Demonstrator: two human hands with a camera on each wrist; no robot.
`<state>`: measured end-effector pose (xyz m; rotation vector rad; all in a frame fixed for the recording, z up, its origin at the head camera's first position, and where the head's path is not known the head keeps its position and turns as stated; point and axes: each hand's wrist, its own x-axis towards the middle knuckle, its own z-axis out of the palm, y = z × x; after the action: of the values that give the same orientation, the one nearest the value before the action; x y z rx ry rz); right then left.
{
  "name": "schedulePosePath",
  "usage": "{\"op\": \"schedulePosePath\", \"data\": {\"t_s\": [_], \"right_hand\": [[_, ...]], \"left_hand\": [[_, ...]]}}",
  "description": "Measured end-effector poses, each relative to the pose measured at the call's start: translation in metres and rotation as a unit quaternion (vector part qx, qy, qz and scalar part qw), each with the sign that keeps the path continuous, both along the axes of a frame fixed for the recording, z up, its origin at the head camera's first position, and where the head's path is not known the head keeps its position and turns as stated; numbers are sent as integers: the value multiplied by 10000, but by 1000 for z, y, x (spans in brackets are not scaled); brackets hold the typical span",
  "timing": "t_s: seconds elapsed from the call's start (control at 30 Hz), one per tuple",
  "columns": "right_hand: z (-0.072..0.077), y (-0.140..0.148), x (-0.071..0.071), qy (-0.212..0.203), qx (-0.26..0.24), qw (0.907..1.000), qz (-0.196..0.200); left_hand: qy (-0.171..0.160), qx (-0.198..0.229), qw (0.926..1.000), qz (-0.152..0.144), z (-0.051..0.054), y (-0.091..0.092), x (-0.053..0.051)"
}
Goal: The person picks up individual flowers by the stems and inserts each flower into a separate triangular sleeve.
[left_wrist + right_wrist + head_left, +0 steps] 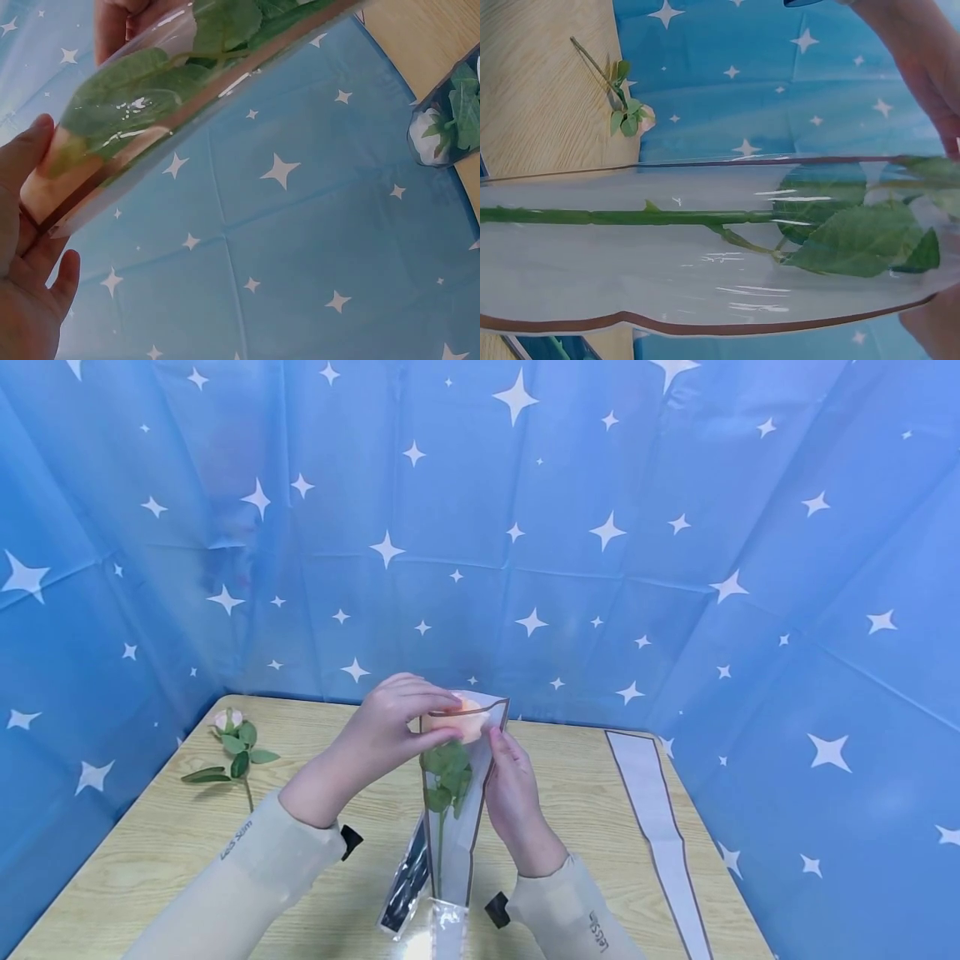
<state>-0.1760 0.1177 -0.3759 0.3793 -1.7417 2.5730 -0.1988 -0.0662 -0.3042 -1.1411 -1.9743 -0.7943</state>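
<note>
In the head view, the left hand point(393, 718) partly hides the bloom point(471, 725) in the clear wrapper point(456, 860); right of that wrapper, a second wrapper point(660, 818) is cut off by the bottom edge.

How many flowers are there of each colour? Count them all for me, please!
Peach flower: 1, inside the held clear sleeve
Pale pink flower: 1, lying unwrapped on the table
White flower: 1, wrapped, seen in the left wrist view
Total: 3 flowers
</note>
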Motion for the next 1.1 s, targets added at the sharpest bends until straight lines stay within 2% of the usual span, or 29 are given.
{"op": "schedulePosePath", "data": {"t_s": [0.23, 0.37, 0.47, 0.53, 0.6, 0.73, 0.83, 0.93, 1.1], "right_hand": [[0, 0, -1, 76, -38, 10000, 42], [0, 2, -1, 45, -114, 9999, -38], [1, 4, -2, 13, -212, 9997, -120], [2, 5, -3, 12, -272, 9995, -173], [2, 7, -3, 16, -350, 9992, -198], [4, 8, -3, 46, -501, 9986, -166], [5, 7, -2, 50, -526, 9985, -123], [5, 6, -2, 15, -492, 9987, -157], [3, 6, -3, -57, -389, 9991, -140]], "left_hand": [[-5, 50, 10000, -38, -1, 2, 0], [-303, 453, 9983, -195, -3, 2, -1], [-678, 893, 9933, -269, -7, -1, -1], [-1026, 1174, 9875, -223, -12, -3, -1], [-1500, 1419, 9783, -180, -18, -6, -1], [-2590, 1805, 9486, -197, -34, -9, 2], [-3056, 1903, 9328, -163, -44, -7, 6], [-3164, 1978, 9277, -50, -48, -4, 8], [-3035, 2058, 9302, 126, -50, 0, 10]]}}
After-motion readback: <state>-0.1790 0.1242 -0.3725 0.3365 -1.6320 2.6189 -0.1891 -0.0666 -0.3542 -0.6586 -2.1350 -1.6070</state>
